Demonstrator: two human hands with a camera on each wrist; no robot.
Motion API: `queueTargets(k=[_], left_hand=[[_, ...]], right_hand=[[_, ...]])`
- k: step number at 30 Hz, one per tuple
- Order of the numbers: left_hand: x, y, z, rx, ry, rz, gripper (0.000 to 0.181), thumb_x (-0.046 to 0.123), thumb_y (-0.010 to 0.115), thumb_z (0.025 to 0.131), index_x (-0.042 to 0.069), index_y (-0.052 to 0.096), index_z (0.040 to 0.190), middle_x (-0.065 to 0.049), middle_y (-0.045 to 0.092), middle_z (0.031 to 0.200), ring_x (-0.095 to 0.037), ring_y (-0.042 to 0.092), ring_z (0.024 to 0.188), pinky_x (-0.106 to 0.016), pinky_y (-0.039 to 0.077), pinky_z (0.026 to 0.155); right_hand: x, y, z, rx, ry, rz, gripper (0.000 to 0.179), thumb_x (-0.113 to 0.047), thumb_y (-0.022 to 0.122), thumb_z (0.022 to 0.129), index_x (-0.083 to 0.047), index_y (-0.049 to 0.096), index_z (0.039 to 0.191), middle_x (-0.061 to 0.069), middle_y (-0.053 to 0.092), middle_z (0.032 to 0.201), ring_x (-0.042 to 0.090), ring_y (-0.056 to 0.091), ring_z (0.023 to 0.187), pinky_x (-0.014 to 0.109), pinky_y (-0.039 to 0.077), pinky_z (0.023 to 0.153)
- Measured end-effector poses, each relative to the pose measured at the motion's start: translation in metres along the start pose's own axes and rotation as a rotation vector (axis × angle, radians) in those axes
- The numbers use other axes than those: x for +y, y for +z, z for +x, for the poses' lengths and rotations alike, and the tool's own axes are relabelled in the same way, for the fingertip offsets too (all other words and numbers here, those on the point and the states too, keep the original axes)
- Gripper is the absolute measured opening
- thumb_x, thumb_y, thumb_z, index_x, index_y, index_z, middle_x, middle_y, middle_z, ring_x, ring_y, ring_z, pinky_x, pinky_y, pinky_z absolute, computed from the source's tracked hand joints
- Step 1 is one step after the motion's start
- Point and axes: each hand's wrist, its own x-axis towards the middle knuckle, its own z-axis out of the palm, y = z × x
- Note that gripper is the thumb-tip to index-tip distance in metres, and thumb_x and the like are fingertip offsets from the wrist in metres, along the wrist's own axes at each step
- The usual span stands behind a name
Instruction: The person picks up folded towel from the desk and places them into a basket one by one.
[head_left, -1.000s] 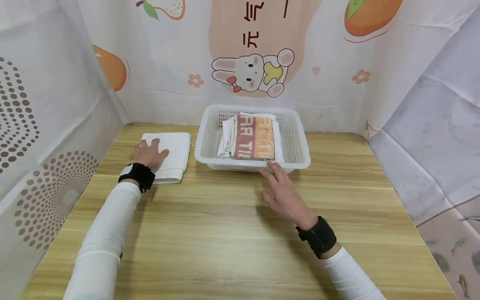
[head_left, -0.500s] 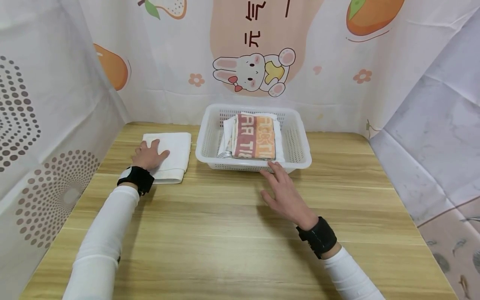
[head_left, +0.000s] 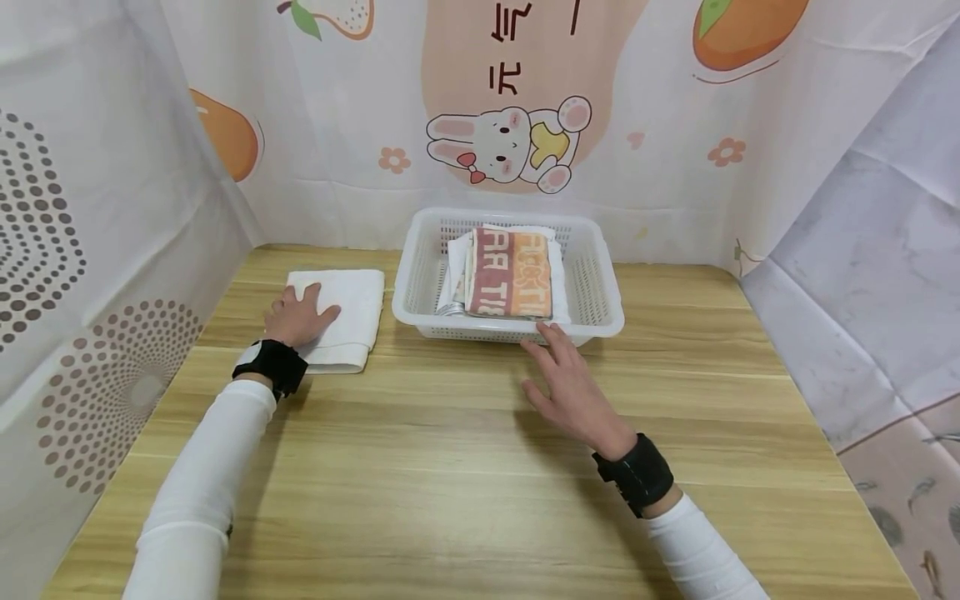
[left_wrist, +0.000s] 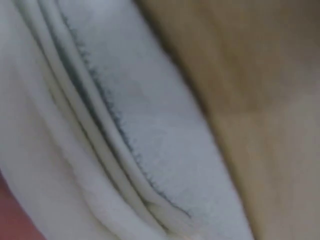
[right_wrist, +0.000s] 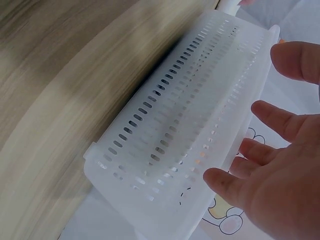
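Observation:
A white folded towel (head_left: 348,312) lies on the left of the table, and my left hand (head_left: 294,318) rests on its left part with fingers spread. Close up in the left wrist view are the stacked folds of the same towel (left_wrist: 150,115); a bit of skin shows at the lower left corner. My right hand (head_left: 570,387) is by the front rim of a white plastic basket (head_left: 487,329), fingers extended and holding nothing. In the right wrist view those fingers (right_wrist: 225,185) are beside the basket's perforated wall (right_wrist: 165,130); whether they touch it I cannot tell.
Inside the basket sits a stack of folded cloths, topped by a red and orange patterned towel (head_left: 512,275). Printed curtains (head_left: 337,142) hang behind and at both sides of the wooden table (head_left: 420,483). The basket stands near the table's back edge.
The white towel has slid slightly toward the person, with my left hand on it. My right hand and the basket have stayed in place.

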Motion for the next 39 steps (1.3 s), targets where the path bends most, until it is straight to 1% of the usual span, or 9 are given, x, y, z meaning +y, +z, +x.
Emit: queueTargets(k=[9,17,28,34,39], left_hand=[[0.003,0.000,-0.009,-0.020,-0.006,-0.006,0.078,0.051,0.038,0.103,0.004,0.008,0.158,-0.042,-0.007,0.154,-0.066,0.004,0.136,-0.077,0.014,0.102],[0.001,0.002,-0.019,-0.023,0.016,-0.015,0.078,0.051,0.038,0.104,0.003,0.008,0.158,-0.042,-0.008,0.154,-0.067,0.003,0.137,-0.077,0.013,0.102],[0.001,0.003,-0.026,-0.034,0.032,-0.023,0.080,0.053,0.038,0.103,0.003,0.008,0.158,-0.042,-0.009,0.154,-0.066,-0.001,0.138,-0.078,0.012,0.101],[-0.003,0.006,-0.030,-0.023,0.040,0.007,0.080,0.054,0.037,0.103,0.003,0.010,0.158,-0.042,-0.006,0.154,-0.065,0.001,0.138,-0.079,0.011,0.101],[-0.003,0.008,-0.033,-0.020,0.042,0.007,0.080,0.054,0.038,0.103,0.003,0.011,0.158,-0.042,-0.006,0.154,-0.065,0.001,0.138,-0.078,0.011,0.102]], right_hand=[[0.001,0.003,-0.001,0.004,0.000,-0.003,0.054,-0.012,0.070,0.090,0.006,0.050,0.137,0.030,0.029,0.153,0.047,0.024,0.144,0.058,0.023,0.115],[0.000,0.003,-0.002,-0.018,0.019,0.008,0.055,-0.013,0.070,0.091,0.005,0.049,0.138,0.029,0.027,0.155,0.046,0.022,0.145,0.058,0.022,0.116],[-0.001,0.003,-0.002,-0.023,0.032,0.014,0.055,-0.013,0.070,0.091,0.005,0.049,0.138,0.028,0.025,0.156,0.045,0.019,0.146,0.058,0.020,0.116],[-0.002,0.002,-0.003,-0.019,0.030,0.023,0.054,-0.013,0.070,0.091,0.005,0.050,0.138,0.029,0.025,0.156,0.045,0.019,0.146,0.058,0.019,0.117],[-0.002,0.002,-0.003,-0.021,0.032,0.025,0.054,-0.013,0.069,0.091,0.005,0.050,0.138,0.028,0.024,0.156,0.045,0.018,0.146,0.059,0.020,0.116]])
